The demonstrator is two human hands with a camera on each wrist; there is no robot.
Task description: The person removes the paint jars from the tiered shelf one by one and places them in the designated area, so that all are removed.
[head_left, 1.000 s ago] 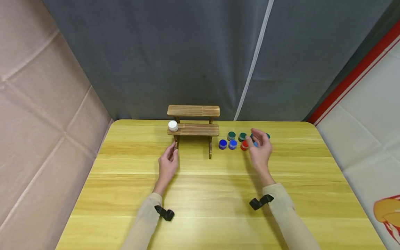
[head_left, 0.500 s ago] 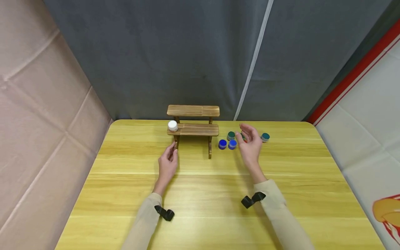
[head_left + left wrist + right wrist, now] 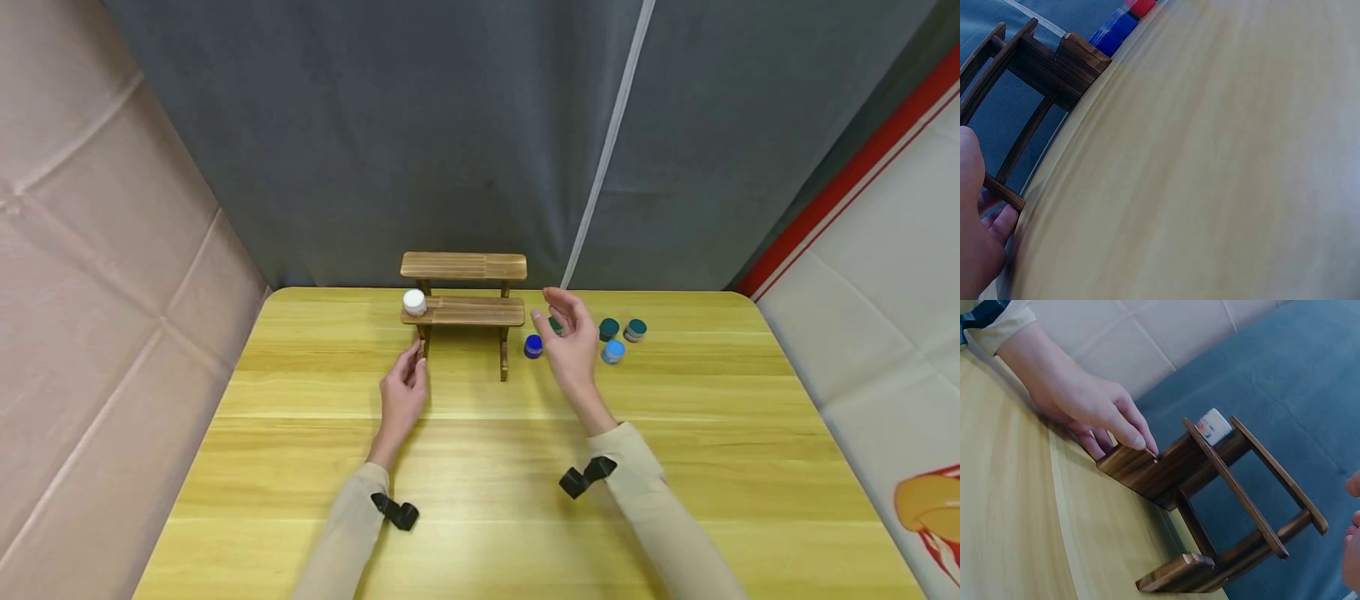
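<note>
A two-tier wooden stand (image 3: 476, 312) stands near the back of the table. On the left end of its lower tier sits a small white-capped jar (image 3: 415, 302). My left hand (image 3: 402, 404) grips the stand's left leg, thumb on one side and fingers on the other, as the right wrist view shows. My right hand (image 3: 573, 354) hovers over a group of small jars right of the stand, fingers spread from the thumb. A dark blue jar (image 3: 533, 347) and a green-capped jar (image 3: 556, 326) show beside its fingers. The red jar (image 3: 1141, 6) appears only in the left wrist view.
Right of my right hand are a light blue jar (image 3: 612, 352) and two dark green-capped jars, one (image 3: 609, 329) beside the other (image 3: 636, 331). A grey curtain (image 3: 450, 150) hangs behind the yellow wooden table (image 3: 480, 500).
My right hand has moved left over the jars, uncovering the light blue and green ones and covering the red and a blue one. My left hand has stayed on the stand.
</note>
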